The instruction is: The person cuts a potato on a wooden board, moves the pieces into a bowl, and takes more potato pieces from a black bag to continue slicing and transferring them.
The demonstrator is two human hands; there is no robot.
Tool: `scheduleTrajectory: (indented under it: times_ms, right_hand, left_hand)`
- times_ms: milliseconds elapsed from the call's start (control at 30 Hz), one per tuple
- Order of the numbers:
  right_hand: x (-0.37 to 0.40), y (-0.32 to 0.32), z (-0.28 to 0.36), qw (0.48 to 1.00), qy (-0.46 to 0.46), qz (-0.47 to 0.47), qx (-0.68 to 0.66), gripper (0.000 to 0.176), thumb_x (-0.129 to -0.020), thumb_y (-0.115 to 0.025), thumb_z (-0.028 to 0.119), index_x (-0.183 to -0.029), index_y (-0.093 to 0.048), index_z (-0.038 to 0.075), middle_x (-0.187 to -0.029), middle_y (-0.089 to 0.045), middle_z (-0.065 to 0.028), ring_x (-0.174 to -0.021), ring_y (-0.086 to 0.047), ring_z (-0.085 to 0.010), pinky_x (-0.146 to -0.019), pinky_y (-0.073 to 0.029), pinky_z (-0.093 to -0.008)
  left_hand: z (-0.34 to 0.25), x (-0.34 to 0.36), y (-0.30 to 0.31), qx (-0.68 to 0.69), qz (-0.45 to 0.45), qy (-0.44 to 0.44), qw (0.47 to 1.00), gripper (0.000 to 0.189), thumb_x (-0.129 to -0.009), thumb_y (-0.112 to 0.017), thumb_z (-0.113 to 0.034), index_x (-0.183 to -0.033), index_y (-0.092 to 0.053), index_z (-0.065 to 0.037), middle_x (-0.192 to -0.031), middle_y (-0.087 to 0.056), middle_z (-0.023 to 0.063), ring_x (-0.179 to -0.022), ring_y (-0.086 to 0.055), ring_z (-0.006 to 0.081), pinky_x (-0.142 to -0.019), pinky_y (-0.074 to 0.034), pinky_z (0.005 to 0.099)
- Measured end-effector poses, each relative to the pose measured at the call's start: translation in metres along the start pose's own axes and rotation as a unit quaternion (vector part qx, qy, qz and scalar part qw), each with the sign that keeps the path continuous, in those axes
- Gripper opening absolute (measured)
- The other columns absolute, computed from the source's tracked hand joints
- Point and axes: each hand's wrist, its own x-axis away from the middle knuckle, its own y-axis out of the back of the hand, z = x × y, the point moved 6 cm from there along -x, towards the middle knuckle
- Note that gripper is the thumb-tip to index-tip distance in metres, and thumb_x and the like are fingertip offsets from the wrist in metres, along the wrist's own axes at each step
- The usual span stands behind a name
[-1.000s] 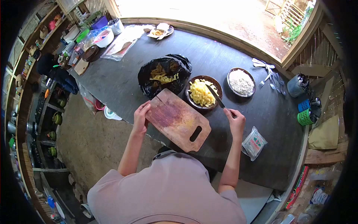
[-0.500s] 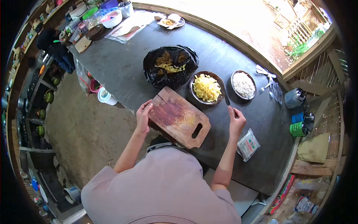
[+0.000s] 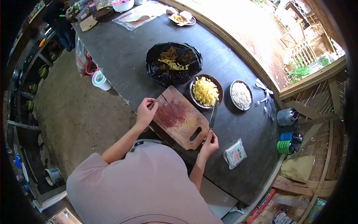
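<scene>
— Left hand [image 3: 145, 112]?
— Fingers clasp the cutting board's [image 3: 179, 115] left edge; it lies on the tabletop [image 3: 123, 56].
— Right hand [image 3: 209, 145]?
— Fingers grip the knife [image 3: 213, 114], its blade beside the board, tip near the bowl [image 3: 220, 90].

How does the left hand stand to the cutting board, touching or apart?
Touching. The head view shows the left hand with its fingers curled over the left edge of the cutting board, with no gap between them.

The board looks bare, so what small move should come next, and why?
Probably lay the knife flat on the table: the right hand holds it along the board's edge, the board is bare, and the slices sit in the bowl.
</scene>
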Motion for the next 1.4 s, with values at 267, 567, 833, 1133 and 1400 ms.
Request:
scheduleTrajectory:
  times_ms: [267,567,833,1133,1400]
  right_hand:
    - [0.023,-0.008,0.019,0.995,0.077,-0.053,0.031,0.048,-0.104,-0.074,0.038,-0.114,-0.069,-0.008,-0.103,-0.074,-0.0109,-0.096,-0.067,-0.0190,-0.088,-0.055,-0.0363]
    - [0.038,-0.014,0.028,0.985,0.129,-0.096,0.065,0.037,-0.103,-0.076,0.028,-0.117,-0.068,-0.005,-0.103,-0.072,-0.0096,-0.095,-0.068,-0.0179,-0.085,-0.056,-0.0339]
    - [0.043,-0.087,0.090,0.958,0.191,0.081,0.195,0.027,-0.089,-0.087,0.019,-0.106,-0.075,0.002,-0.098,-0.074,-0.0076,-0.087,-0.069,-0.0195,-0.081,-0.055,-0.0336]
    - [0.024,-0.155,0.105,0.951,0.196,0.116,0.211,0.028,-0.088,-0.088,0.019,-0.105,-0.075,0.000,-0.098,-0.075,-0.0118,-0.090,-0.072,-0.0267,-0.082,-0.056,-0.0374]
    - [0.039,-0.140,0.101,0.965,0.138,0.053,0.215,0.027,-0.090,-0.086,0.018,-0.108,-0.075,0.001,-0.097,-0.074,-0.0089,-0.085,-0.070,-0.0213,-0.079,-0.056,-0.0357]
  left_hand:
    - [-0.053,0.002,0.003,-0.173,0.002,-0.158,0.972,0.020,-0.095,-0.074,-0.011,-0.113,-0.072,-0.003,-0.113,-0.070,0.0114,-0.097,-0.068,0.0276,-0.087,-0.055,0.0390]
    - [-0.096,-0.082,-0.017,-0.171,0.009,-0.341,0.924,0.016,-0.094,-0.075,-0.010,-0.109,-0.073,-0.004,-0.113,-0.073,0.0126,-0.111,-0.068,0.0334,-0.095,-0.054,0.0416]
    - [-0.086,-0.195,-0.043,-0.291,-0.018,-0.328,0.899,0.028,-0.086,-0.080,-0.015,-0.107,-0.069,-0.002,-0.109,-0.068,0.0132,-0.110,-0.064,0.0350,-0.091,-0.055,0.0470]
    - [-0.071,-0.162,-0.027,-0.304,0.131,-0.192,0.924,0.072,-0.075,-0.092,-0.025,-0.136,-0.061,-0.002,-0.141,-0.055,0.0180,-0.127,-0.058,0.0387,-0.106,-0.052,0.0469]
    - [-0.076,-0.198,-0.042,-0.332,0.152,-0.222,0.904,0.036,-0.084,-0.084,-0.025,-0.110,-0.072,-0.003,-0.115,-0.070,0.0161,-0.110,-0.065,0.0356,-0.094,-0.054,0.0489]
